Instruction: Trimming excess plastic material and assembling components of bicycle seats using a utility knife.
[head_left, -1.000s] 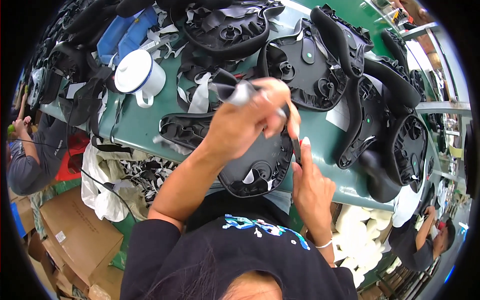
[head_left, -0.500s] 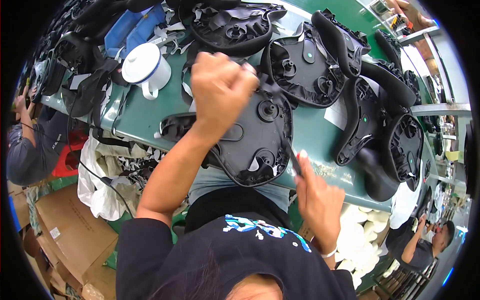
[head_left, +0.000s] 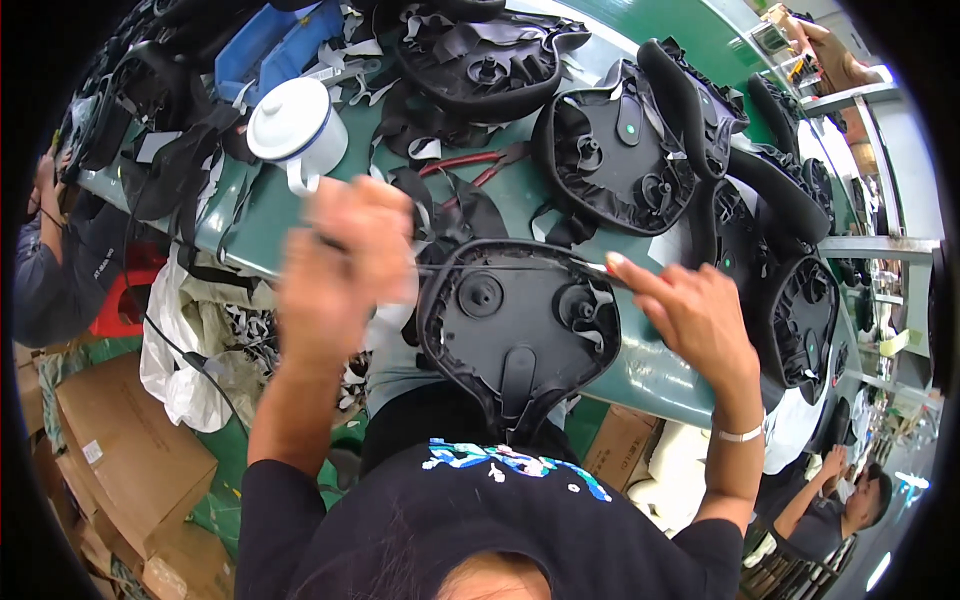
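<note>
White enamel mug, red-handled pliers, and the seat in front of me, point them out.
White enamel mug [head_left: 290, 118], head view, on its lid.
Red-handled pliers [head_left: 468, 160], head view, on one handle.
Seat [head_left: 510, 325], head view, on its black plastic underside.

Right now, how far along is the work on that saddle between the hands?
Looks done: finished-looking saddles lie stacked on the green table. In hand: the upturned saddle, with the left hand and right hand pulling a thin cord taut across its underside. Left: its cover edge looks not yet fully drawn in; hard to tell.
</note>
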